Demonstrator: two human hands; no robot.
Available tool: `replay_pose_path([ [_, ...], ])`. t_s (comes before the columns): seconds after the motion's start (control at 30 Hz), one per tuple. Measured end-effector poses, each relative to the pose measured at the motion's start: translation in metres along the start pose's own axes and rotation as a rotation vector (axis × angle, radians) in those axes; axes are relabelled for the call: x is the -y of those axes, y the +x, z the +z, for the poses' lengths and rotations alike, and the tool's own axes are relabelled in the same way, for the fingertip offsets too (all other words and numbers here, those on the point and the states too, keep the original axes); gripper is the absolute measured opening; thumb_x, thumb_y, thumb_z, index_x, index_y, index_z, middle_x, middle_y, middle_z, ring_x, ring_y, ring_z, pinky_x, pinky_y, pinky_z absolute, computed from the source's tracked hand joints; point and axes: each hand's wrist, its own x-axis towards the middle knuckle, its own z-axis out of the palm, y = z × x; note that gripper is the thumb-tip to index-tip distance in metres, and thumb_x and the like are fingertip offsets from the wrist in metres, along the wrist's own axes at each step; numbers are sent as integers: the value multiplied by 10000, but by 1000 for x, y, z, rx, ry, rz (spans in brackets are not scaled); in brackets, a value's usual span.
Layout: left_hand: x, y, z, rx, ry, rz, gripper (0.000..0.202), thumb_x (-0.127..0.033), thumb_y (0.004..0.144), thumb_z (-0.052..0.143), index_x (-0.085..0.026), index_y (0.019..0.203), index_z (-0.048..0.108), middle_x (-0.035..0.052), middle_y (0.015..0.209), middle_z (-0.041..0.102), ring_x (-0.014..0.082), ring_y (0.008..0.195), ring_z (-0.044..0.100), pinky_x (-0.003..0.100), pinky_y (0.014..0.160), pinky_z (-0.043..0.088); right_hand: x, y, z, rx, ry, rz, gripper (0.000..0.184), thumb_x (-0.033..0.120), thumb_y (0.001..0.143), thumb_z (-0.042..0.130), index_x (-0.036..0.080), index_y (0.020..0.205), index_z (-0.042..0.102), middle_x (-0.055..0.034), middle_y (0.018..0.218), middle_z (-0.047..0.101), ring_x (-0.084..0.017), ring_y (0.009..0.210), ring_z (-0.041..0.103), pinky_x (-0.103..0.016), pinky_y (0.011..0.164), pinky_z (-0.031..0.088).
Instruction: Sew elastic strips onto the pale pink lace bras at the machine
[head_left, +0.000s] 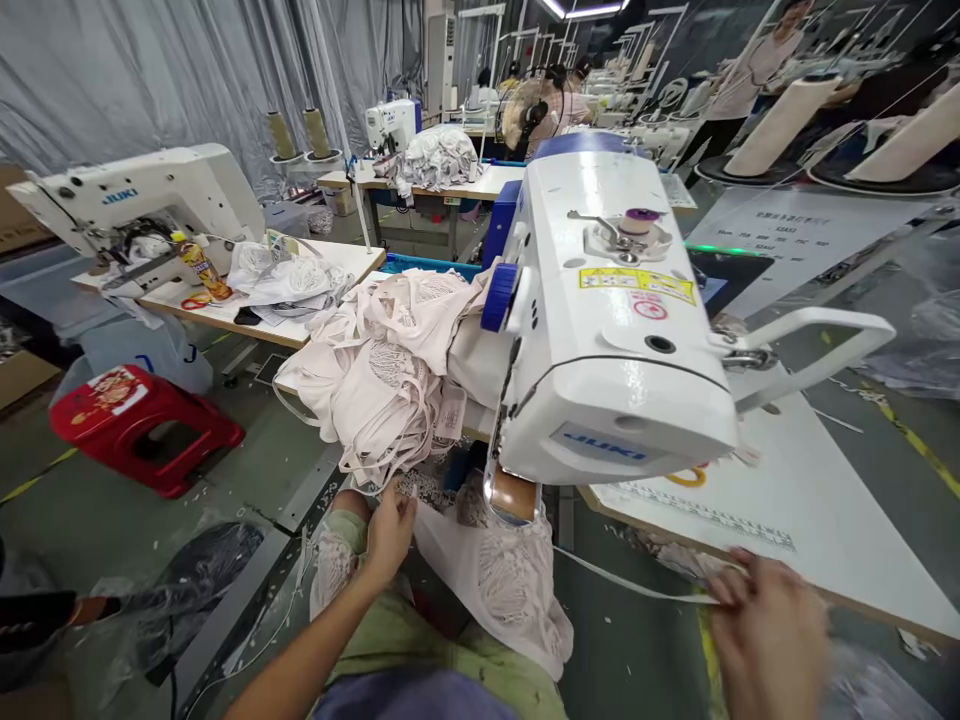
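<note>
A pale pink lace-trimmed garment [517,590] hangs over my lap, below the head of a white JUKI sewing machine [615,330]. My left hand [391,530] is closed at the garment's upper left corner, pinching its fabric. On the right, my right hand [772,625] pinches the far end of a narrow pale strap [637,582] between thumb and fingers. The strap stretches across from the garment to that hand, beside the table's front edge. A pile of similar pink garments [382,370] lies left of the machine head, just beyond my left hand.
The white machine table [847,540] extends to the right, with orange scissor handles [686,477] partly under the machine. A red stool [142,425] stands at left. Behind it, another JUKI machine [165,200] shares a table with a yellow bottle [201,268]. Several people sit or stand farther back.
</note>
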Motion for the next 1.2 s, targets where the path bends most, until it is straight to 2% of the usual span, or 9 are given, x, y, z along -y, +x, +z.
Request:
replay_pose_path([
  [0.07,-13,2,8,-49,-23,51,355,-300,978,338,-140,1224,538,104,921,667,222,818,637,319,723,469,-8,-35,16,186,-122,-19,392,565,678,739,234,793,562,-19,749,575,-96,491,421,-276,420,307],
  [0.17,-42,-1,10,68,-88,201,248,-278,947,418,-180,1020,634,89,948,703,210,874,657,306,778,483,-13,-91,34,558,-276,-173,303,502,827,659,212,857,574,-64,865,659,-170,700,603,-286,569,462],
  [0.33,-97,-15,-12,351,-178,374,246,-272,951,472,-201,1016,698,53,951,735,180,875,673,271,795,488,5,-141,55,929,-510,-315,152,368,928,565,219,916,537,51,629,513,-107,516,468,-228,524,353],
  [0.5,-122,-27,-32,521,-21,483,282,-344,899,635,-202,1137,685,48,941,697,173,823,651,249,696,454,26,-143,65,1026,-611,-356,75,279,928,543,213,919,506,46,666,538,-109,545,464,-226,527,293],
  [0.83,-113,-33,-21,348,155,572,293,-294,997,447,-185,786,619,4,688,591,133,611,562,236,557,361,41,-134,76,1132,-560,-193,145,306,908,612,213,895,722,-12,797,606,-157,783,570,-247,680,381],
  [0.97,-105,-27,-21,333,131,631,309,-317,1005,450,-197,771,612,-2,664,603,128,600,601,207,554,431,32,-130,81,1091,-379,30,152,312,809,686,174,831,744,-20,782,651,-159,759,581,-255,695,400],
  [1.07,-94,-14,-23,366,63,722,213,-280,1006,458,-242,1035,666,17,913,739,133,850,714,175,758,528,23,-118,84,1013,-195,205,205,360,773,697,160,797,731,-1,714,629,-136,685,542,-245,661,397],
  [1.13,-87,-7,-24,385,49,778,219,-300,990,496,-288,1157,637,7,1070,757,137,971,722,164,842,527,22,-112,84,944,-153,94,206,365,774,684,162,773,723,18,656,578,-119,640,498,-240,646,390],
  [1.2,-85,-3,-23,392,66,749,212,-360,986,489,-310,1135,631,-14,1007,773,135,881,741,146,766,536,25,-110,83,996,-175,-191,211,375,788,675,172,761,728,17,653,562,-122,653,501,-243,671,406],
])
